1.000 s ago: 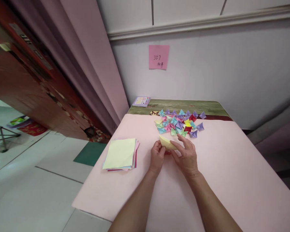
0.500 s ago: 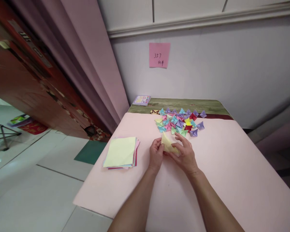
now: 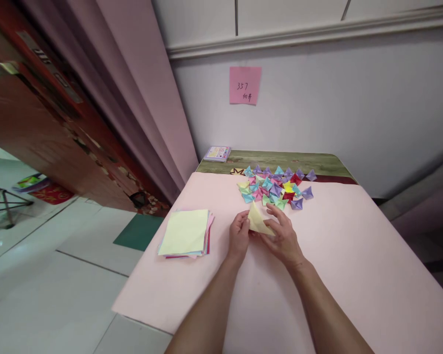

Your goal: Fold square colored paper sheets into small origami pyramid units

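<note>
Hands close together on the paper: left hand pinches its left edge, right hand grips its right side. It sits low over the table, near the pile. Judged light, thin, easily creased; I hold edges, gently.

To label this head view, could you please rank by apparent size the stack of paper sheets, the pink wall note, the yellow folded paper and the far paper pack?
1. stack of paper sheets
2. pink wall note, though farther away
3. yellow folded paper and paper pack: too alike to rank
</note>
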Demonstrator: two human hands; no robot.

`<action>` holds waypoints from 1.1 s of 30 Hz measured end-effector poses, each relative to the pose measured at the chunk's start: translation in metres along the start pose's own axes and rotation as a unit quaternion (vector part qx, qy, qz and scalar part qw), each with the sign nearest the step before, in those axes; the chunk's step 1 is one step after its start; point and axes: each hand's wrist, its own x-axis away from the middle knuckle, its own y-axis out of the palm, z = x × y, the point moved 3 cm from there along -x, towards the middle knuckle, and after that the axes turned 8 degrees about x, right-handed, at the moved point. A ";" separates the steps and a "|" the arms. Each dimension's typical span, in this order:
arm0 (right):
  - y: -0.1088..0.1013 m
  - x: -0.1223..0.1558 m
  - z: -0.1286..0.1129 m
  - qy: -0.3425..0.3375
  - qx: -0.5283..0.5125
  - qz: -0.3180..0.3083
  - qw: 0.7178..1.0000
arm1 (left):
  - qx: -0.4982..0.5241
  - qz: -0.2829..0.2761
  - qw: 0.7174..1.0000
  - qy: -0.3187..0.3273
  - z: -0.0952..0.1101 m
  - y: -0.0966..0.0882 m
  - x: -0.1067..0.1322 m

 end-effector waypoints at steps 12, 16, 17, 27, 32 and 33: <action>0.007 0.003 0.007 0.038 -0.042 -0.002 0.998 | 0.021 -0.001 1.000 -0.012 -0.004 0.000 -0.001; 0.008 0.003 0.008 0.042 -0.039 -0.004 0.998 | -0.009 -0.043 0.999 0.009 -0.004 0.002 0.000; 0.008 0.003 0.008 0.043 -0.040 -0.002 0.998 | -0.011 -0.049 0.999 0.009 -0.004 0.002 0.000; 0.001 0.001 0.014 0.081 -0.043 0.014 0.996 | -0.027 -0.103 0.994 -0.017 0.006 0.014 0.006; -0.005 -0.002 0.009 0.105 -0.056 -0.002 0.993 | -0.049 -0.122 0.991 -0.021 0.005 0.015 0.009; -0.006 -0.002 0.008 0.114 -0.058 -0.004 0.992 | -0.050 -0.129 0.990 -0.021 0.004 0.015 0.009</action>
